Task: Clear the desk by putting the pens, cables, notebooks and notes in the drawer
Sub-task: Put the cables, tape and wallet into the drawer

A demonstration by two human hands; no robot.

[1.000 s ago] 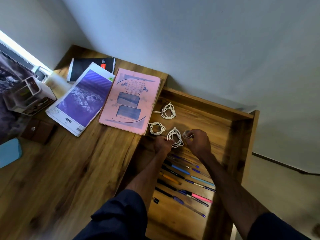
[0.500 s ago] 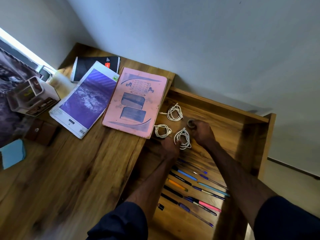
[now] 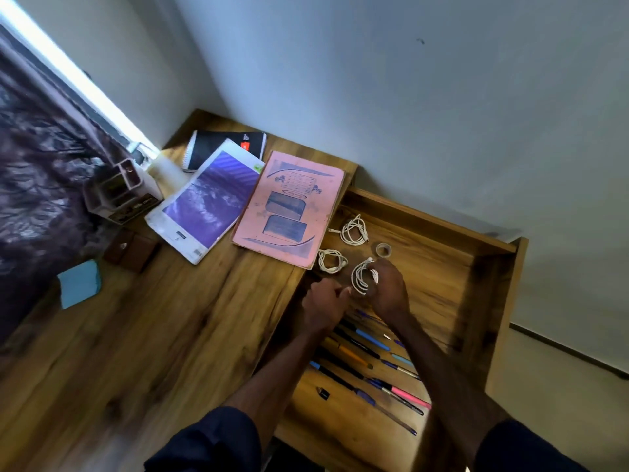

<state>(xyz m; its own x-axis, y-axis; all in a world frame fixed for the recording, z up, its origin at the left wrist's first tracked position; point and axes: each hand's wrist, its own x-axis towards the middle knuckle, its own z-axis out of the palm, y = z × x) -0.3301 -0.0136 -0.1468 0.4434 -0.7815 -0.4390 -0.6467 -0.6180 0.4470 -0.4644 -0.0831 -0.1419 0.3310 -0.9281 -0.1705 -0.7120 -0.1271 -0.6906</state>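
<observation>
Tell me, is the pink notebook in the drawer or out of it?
Out: the pink notebook lies closed on the desk, one edge along the open drawer.

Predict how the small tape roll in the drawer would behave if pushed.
Lying flat, the tape roll would probably slide rather than roll. Its small hollow ring suggests it is light. Tipped on edge, it might roll.

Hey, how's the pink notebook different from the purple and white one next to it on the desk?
The pink paper-covered notebook shows framed panels; the purple notebook with a white border carries a barcode. The pink one's corner overhangs the open wooden drawer; the purple one lies wholly on the wooden desk, overlapping a black spiral notebook. Both lie closed and flat, not yet in the drawer.
</observation>
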